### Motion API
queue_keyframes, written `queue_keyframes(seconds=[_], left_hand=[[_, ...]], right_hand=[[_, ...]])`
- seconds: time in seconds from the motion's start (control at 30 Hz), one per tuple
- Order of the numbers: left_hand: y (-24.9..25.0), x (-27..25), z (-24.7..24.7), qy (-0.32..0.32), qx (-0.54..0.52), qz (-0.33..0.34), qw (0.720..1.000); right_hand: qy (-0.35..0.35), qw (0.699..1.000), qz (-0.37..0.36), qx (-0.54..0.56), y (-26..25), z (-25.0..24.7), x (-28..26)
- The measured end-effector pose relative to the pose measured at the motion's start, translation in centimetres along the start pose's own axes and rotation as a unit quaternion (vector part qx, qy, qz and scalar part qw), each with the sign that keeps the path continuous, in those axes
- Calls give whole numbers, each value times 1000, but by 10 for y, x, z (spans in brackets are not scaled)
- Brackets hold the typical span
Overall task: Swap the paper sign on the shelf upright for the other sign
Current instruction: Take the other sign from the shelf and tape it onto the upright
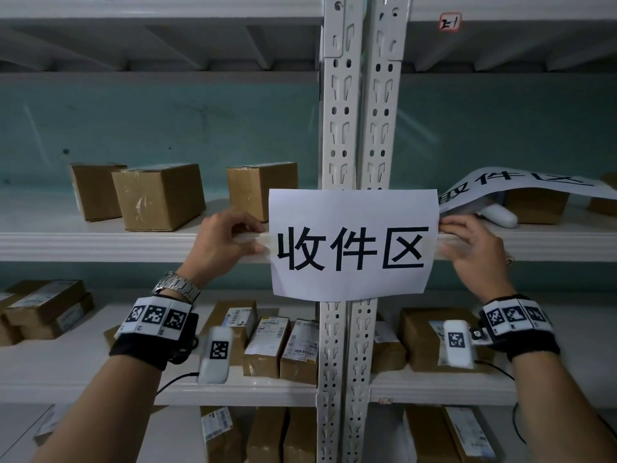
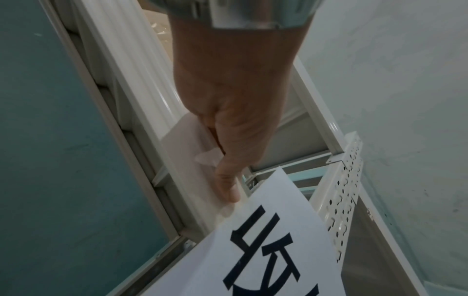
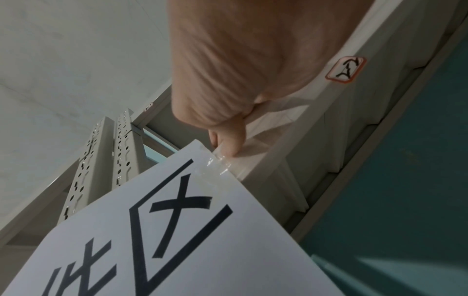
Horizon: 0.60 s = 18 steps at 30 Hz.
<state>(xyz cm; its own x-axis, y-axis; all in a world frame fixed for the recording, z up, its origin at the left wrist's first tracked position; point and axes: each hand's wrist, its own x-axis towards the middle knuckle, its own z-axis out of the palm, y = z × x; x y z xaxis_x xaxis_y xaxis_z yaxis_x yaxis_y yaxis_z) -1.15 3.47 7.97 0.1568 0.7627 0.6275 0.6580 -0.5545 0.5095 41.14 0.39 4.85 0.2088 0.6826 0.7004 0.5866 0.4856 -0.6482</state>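
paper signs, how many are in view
2: one sign held across the shelf upright by both hands, the other sign lying draped over boxes on the right shelf.

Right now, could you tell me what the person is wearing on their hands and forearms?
Both hands are bare. The left hand has a silver metal watch above a black wrist strap bearing white square-code tags and a white camera pod with a black cable. The right hand wears the same strap and pod, no watch.

- head cam looks straight at the shelf upright (image 1: 354, 95), both arms reaching in from below
- left wrist cam sits close behind the left hand (image 2: 235, 112), aimed along it
- right wrist cam, same deal
- all three share the paper sign (image 1: 353, 243)
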Motion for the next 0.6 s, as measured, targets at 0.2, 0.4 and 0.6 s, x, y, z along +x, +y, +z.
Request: queue_keyframes(seconds=[0.2, 0.4, 0.6], left_hand=[[6, 0, 0, -1, -4, -28, 1000], [2, 2, 2, 1, 2, -17, 1000], [3, 4, 1, -18, -50, -48, 997]], right_hand=[[30, 999, 22, 17, -2, 9, -1], [27, 1000, -1, -1, 2, 8, 0], [37, 999, -15, -10, -1, 10, -3]])
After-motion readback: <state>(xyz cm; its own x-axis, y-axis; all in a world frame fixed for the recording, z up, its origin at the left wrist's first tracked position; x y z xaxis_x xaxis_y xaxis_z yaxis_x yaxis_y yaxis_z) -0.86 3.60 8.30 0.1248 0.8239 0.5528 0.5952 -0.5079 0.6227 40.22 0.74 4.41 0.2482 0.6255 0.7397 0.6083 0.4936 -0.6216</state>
